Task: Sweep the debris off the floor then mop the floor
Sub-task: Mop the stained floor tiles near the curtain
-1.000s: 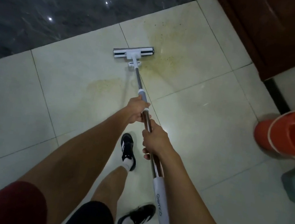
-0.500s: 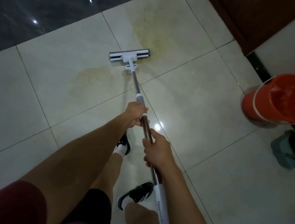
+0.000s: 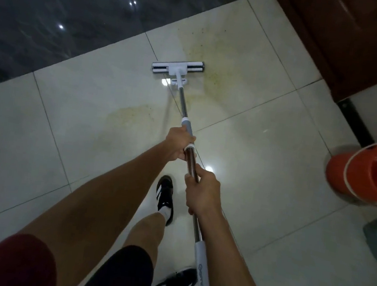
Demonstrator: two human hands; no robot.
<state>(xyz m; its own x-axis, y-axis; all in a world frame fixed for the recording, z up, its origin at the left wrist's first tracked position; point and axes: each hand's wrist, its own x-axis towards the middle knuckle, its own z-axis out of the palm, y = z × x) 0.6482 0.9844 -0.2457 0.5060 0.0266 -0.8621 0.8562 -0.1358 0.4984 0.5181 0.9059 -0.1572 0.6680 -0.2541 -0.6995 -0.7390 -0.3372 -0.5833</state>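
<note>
floor [image 3: 264,152]: pale glossy tiles with yellowish stain patches, dark shiny slab along the far edge
mop [image 3: 178,68]: head flat on the tile right at the stain
left hand [image 3: 179,145]: fingers wrapped round the pole
right hand [image 3: 202,193]: curled round the pole lower down
room: orange bucket [image 3: 374,170] at right, brown wooden door [image 3: 349,39] beyond it

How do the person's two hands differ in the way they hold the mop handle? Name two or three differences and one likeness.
The left hand grips farther down the mop handle, at the grey collar, nearer the mop head; the right hand grips higher, on the brown section. The left arm is stretched out more; the right arm is drawn closer to the body. Both hands have their fingers curled round the handle.
</note>
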